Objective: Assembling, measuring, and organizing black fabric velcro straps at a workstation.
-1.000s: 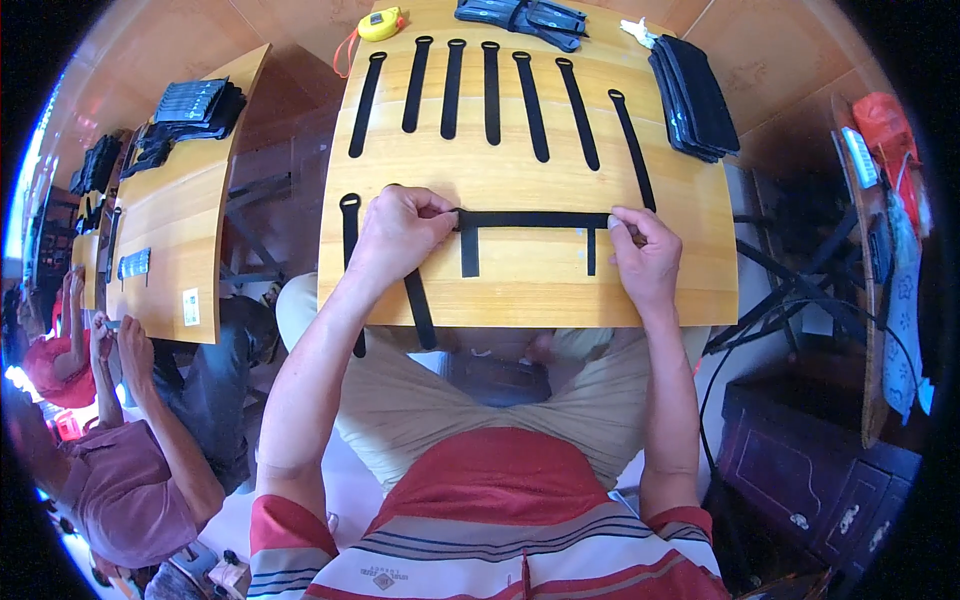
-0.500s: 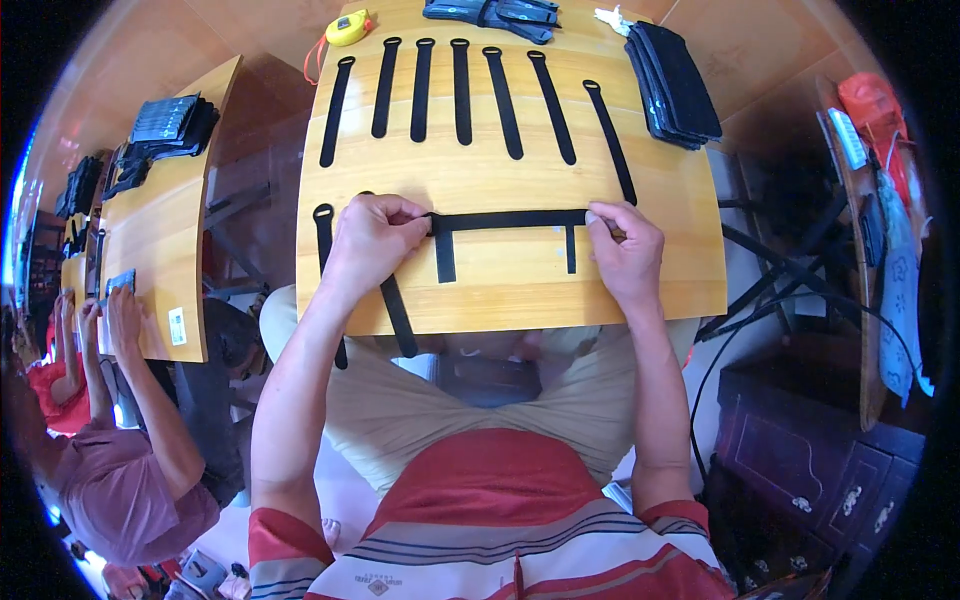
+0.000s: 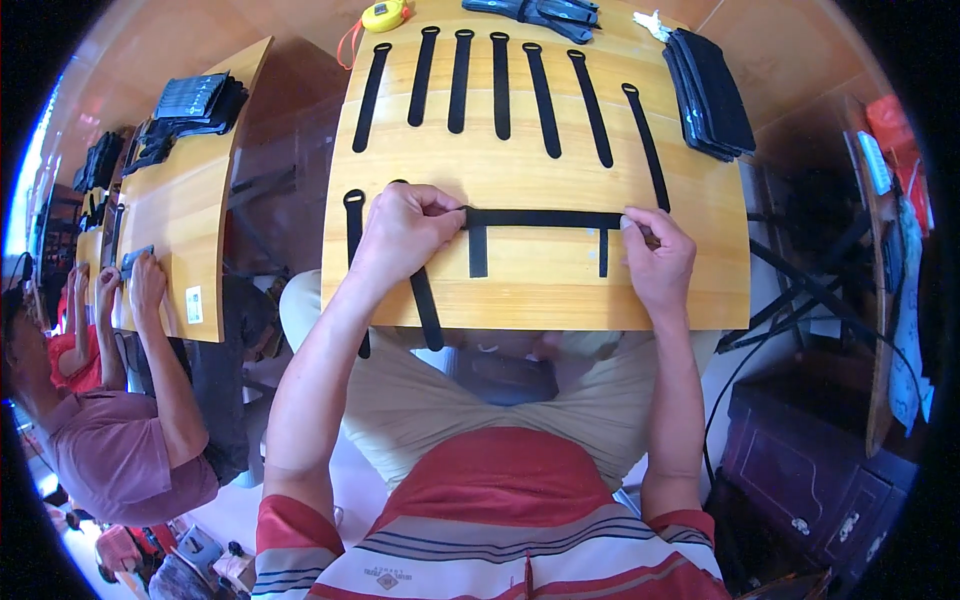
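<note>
A black strap [image 3: 545, 218] lies stretched sideways across the wooden table, held between my two hands. My left hand [image 3: 410, 228] is closed in a pinch on its left end. At the right end, my right hand [image 3: 660, 258] pinches it between thumb and fingertips. Below the strap, a wider dark strip [image 3: 478, 252] and a narrower dark strip [image 3: 603, 254] run toward me on the tabletop, their tops meeting the strap. Another black strap [image 3: 426, 310] passes partly under my left hand and overhangs the near edge. Beside it lies a strap with a looped end [image 3: 354, 215].
Several looped black straps [image 3: 501, 90] lie in a row across the table's far half. A yellow tape measure [image 3: 385, 14], a dark bundle [image 3: 535, 14] and a stack of black pieces [image 3: 708, 95] sit along the far side. People work at another table [image 3: 185, 215] on the left.
The right end of the held strap has come slightly nearer to me, so the strap lies level against both dark strips. The whole view has shifted a little.
</note>
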The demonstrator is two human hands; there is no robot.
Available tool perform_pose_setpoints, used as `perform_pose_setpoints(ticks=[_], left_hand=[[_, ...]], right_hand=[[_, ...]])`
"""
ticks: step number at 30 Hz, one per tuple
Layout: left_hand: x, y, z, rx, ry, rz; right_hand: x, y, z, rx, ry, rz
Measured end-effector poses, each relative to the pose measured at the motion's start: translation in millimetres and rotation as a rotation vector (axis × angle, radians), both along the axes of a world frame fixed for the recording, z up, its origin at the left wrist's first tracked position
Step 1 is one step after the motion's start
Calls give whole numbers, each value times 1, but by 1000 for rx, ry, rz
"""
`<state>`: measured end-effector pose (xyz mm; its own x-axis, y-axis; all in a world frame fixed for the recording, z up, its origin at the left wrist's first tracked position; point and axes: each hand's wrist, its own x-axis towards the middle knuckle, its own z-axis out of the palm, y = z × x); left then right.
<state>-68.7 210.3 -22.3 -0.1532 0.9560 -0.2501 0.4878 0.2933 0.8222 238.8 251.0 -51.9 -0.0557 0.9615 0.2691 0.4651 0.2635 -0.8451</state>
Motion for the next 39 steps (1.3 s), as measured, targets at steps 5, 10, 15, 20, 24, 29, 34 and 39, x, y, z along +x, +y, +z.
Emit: perform_pose_setpoints(ticks=[5, 10, 15, 20, 24, 29, 34, 39], left_hand=[[-1, 0, -1, -20, 8, 3], [0, 1, 2, -31, 22, -15], [2, 1, 4, -36, 36, -13], [3, 1, 7, -46, 46, -14], [2, 0, 2, -30, 57, -17], [3, 0, 4, -44, 80, -9], [5, 1, 5, -23, 76, -8], [6, -1, 3, 10, 70, -1]], right_hand=[[-1, 0, 1, -7, -17, -12], [-2, -1, 4, -12, -27, -11], [-1, 0, 3, -6, -9, -6], [-2, -1, 4, -29, 14, -6], [-3, -1, 5, -10, 8, -7], [-2, 0, 1, 29, -17, -2], [-1, 0, 2, 11, 5, -4], [0, 0, 0, 1, 28, -4]])
